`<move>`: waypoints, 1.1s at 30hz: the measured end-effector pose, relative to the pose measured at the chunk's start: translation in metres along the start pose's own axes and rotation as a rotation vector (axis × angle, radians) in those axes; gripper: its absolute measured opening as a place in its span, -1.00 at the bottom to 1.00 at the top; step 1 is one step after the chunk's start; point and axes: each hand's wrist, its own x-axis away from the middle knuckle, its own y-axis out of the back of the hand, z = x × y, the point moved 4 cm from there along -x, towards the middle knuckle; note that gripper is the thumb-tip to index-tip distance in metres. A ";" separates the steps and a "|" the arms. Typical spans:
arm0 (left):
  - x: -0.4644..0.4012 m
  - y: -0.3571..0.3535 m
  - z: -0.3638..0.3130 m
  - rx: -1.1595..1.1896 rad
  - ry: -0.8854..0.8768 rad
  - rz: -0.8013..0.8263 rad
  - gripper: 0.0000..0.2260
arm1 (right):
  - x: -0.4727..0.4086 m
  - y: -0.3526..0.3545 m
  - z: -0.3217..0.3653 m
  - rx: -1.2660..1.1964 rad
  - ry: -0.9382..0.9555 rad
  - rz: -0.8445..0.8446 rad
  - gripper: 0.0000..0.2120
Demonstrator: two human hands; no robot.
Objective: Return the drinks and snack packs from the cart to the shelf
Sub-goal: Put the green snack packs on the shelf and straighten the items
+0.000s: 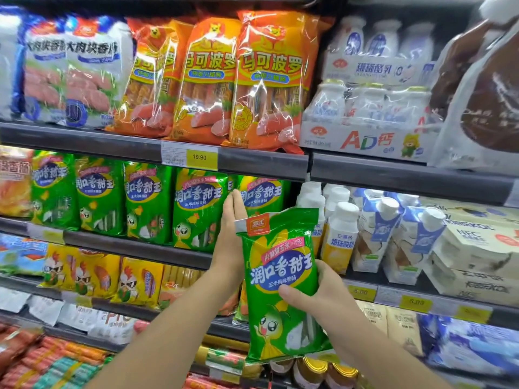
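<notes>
We have a green sausage pack [280, 279] in our right hand [311, 293], thumb across its front and fingers wrapped behind, so that hand is clamped on the pack. It stands upright in the air just in front of the shelf, at about five o'clock from the gap it seems bound for. Our left hand [231, 234] is flat, fingers together and straight, holding nothing; its fingertips reach into the gap between two matching packs in the row of green packs [151, 203] on the second shelf [134, 245].

We judge this pack is mid-return: lifted and lined up, not yet seated. The cart is out of view, so we cannot tell how many items are left in it, or how many have gone back already.

Counting what shows: six green packs stand in that row, the sixth [264, 193] at one o'clock from our left hand, plus the one we hold. Above, at twelve o'clock, three orange sausage packs [224, 80] stand side by side. At three o'clock from the held pack are white-capped drink bottles [337, 234]; we see at least four, partly hidden.
</notes>
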 end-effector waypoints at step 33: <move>0.009 0.084 -0.014 -0.221 -0.023 -0.074 -0.56 | -0.111 -0.074 0.080 0.279 0.151 -0.297 -0.37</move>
